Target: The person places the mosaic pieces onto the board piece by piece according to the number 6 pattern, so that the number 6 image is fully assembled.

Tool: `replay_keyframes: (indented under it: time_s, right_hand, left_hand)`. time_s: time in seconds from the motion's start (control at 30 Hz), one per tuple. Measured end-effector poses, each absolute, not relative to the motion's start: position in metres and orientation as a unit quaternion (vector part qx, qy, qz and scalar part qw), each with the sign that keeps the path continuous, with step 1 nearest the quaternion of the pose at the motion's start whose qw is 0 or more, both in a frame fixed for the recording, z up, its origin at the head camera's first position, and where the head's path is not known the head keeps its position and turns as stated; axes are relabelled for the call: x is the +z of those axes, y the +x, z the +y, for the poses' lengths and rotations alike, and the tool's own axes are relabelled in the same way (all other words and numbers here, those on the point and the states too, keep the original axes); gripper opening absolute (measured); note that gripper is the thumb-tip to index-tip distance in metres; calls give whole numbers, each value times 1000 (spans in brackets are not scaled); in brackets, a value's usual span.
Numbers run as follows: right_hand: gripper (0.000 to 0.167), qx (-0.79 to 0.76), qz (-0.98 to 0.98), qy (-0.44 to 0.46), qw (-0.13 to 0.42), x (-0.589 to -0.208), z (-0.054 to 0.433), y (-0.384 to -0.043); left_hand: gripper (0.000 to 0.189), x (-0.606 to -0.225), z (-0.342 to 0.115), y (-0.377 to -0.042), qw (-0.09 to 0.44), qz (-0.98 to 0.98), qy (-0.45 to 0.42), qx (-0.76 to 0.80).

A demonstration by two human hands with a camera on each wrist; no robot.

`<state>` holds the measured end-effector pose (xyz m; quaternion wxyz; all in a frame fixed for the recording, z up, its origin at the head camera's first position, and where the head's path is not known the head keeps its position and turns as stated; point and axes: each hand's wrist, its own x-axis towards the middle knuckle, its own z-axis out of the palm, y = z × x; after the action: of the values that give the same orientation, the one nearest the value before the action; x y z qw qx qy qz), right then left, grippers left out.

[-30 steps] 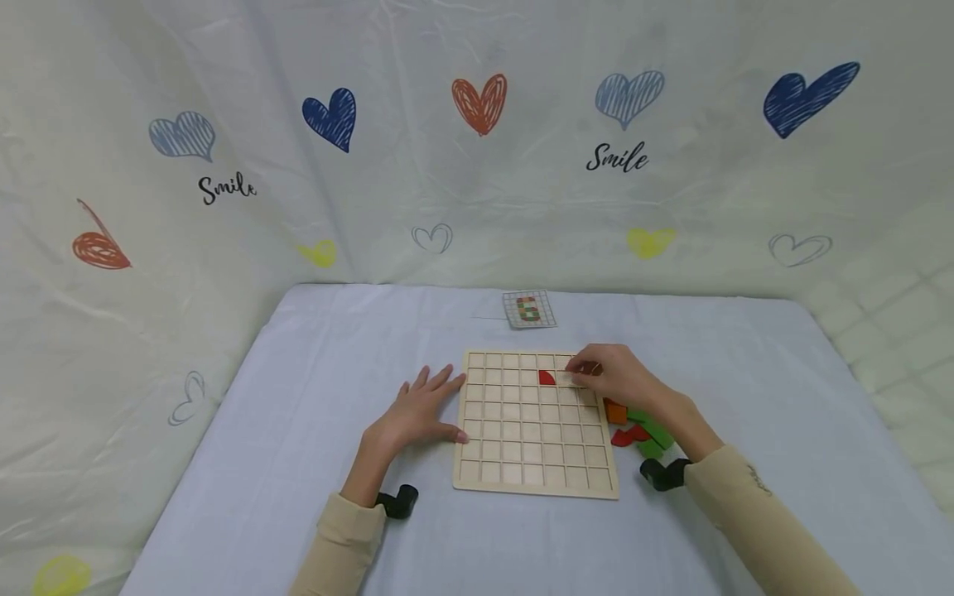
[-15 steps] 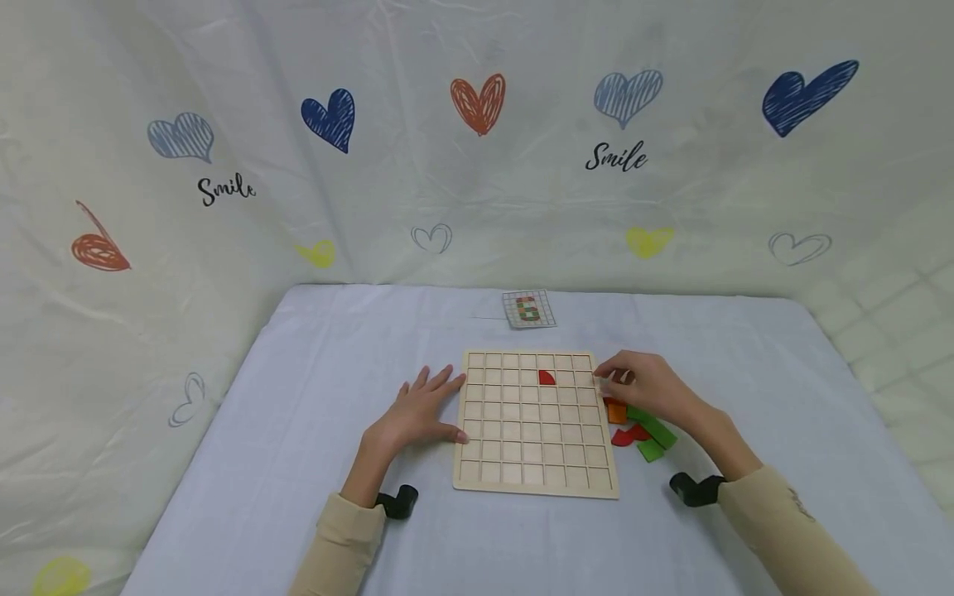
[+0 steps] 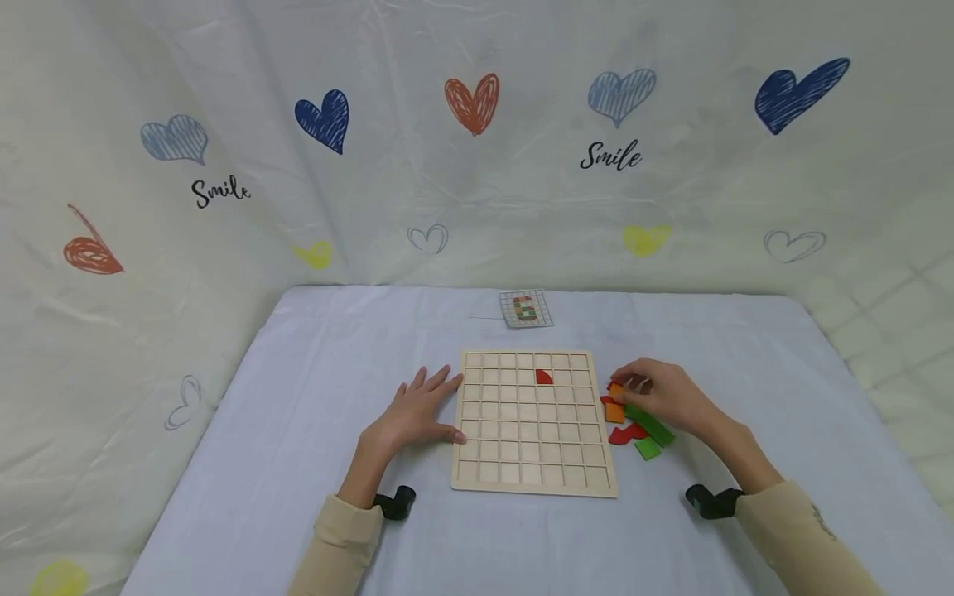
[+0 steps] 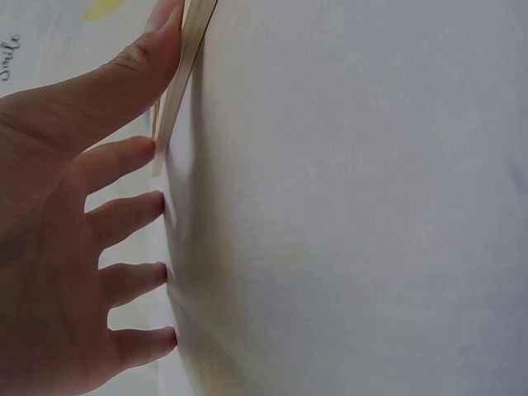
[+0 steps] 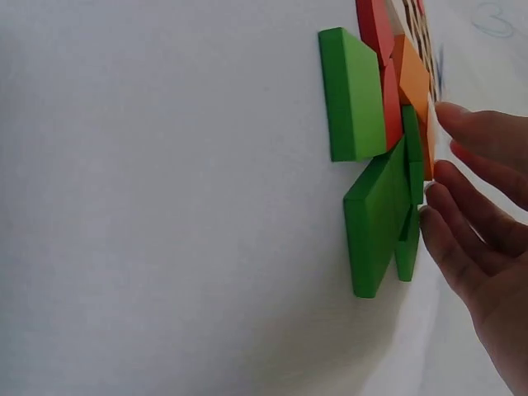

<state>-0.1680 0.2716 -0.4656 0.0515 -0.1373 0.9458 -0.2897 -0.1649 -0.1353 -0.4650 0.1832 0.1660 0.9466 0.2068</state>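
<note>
My left hand (image 3: 413, 415) lies with spread fingers at the left side of a pale wooden grid board (image 3: 488, 476). Its thumb presses on the board's edge (image 4: 183, 78). A red quarter-round tile (image 3: 544, 377) sits in one square of the upper part of the grid. Off the board's right side, my right hand (image 3: 663, 396) reaches over loose tiles, its thumb and fingertips right at an orange tile (image 3: 617, 394). In the right wrist view a gap shows between thumb and fingers. Green tiles (image 5: 375, 227) and red tiles (image 5: 376, 29) lie close to that hand.
A small card (image 3: 526, 309) printed with a gridded coloured pattern lies beyond the board. White cloth covers the table (image 3: 298, 356), and a hanging sheet with hearts (image 3: 474, 103) stands behind it. Both wrists carry black cameras (image 3: 711, 501).
The right hand has moved from over the board's upper right to the loose tiles beside it. My left hand has kept its place, and the red tile stays in its square.
</note>
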Motion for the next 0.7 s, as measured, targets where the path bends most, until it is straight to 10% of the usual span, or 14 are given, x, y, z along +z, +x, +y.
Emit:
replay_keyframes:
  time_s: [0.7]
  right_hand:
    - [29, -283, 946, -141, 71, -474, 271, -169]
  left_hand:
    - [100, -465, -137, -163, 181, 944, 170, 218]
